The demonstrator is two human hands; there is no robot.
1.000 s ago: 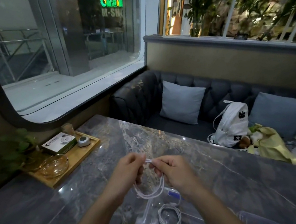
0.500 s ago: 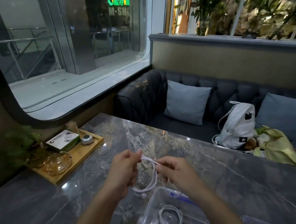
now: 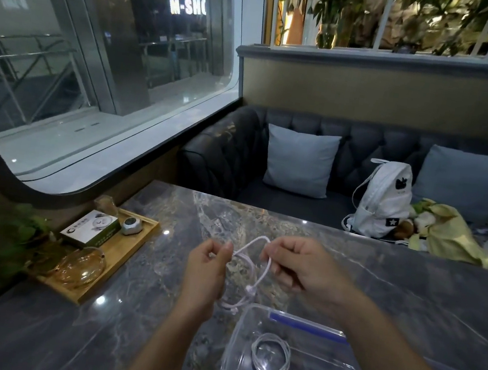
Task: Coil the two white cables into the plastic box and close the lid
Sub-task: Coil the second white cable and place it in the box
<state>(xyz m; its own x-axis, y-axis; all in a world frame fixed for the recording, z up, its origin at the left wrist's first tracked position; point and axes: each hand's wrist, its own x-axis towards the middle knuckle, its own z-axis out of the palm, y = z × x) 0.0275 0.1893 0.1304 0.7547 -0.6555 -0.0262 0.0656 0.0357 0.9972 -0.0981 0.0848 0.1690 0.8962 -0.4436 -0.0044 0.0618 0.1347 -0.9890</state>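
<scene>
In the head view, 1 white cable [image 3: 270,358] already lay coiled inside the clear plastic box [image 3: 239,326] on the desk [image 3: 410,289], its plug end trailing toward the near wall. The second cable [image 3: 251,268] hung in the air above the box's far left corner, with the left hand [image 3: 208,269] pinched shut on 1 side of the loop and the right hand [image 3: 303,269] closed on the other. Compared with 1 second before, the hands had drawn apart and the tight bundle had opened into a taller, looser loop with an end dangling low (it looked like a fresh wrap being formed). So the coiling seemed about half done; placing it and closing the lid, probably the clear piece at the right, remained.
</scene>
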